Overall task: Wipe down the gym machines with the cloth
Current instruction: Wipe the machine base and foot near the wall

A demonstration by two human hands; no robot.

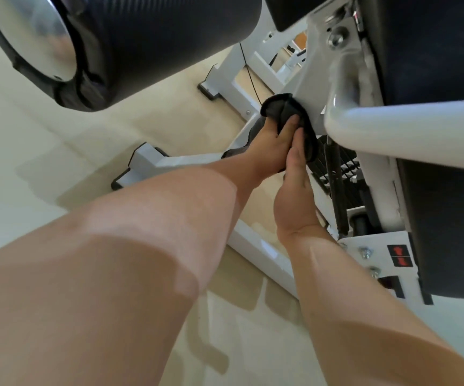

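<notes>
Clearly the wiping is under way: the dark cloth is bunched against the white frame of the machine, low down beside the weight stack and under the grey handle bar. The left hand grips the cloth from below, while the right hand lays its thumb on the lower fold – its fingers are hidden, so I cannot tell if it pinches. Next, I judge, comes a firm rub along the frame – keeping the cloth out of the stack.
</notes>
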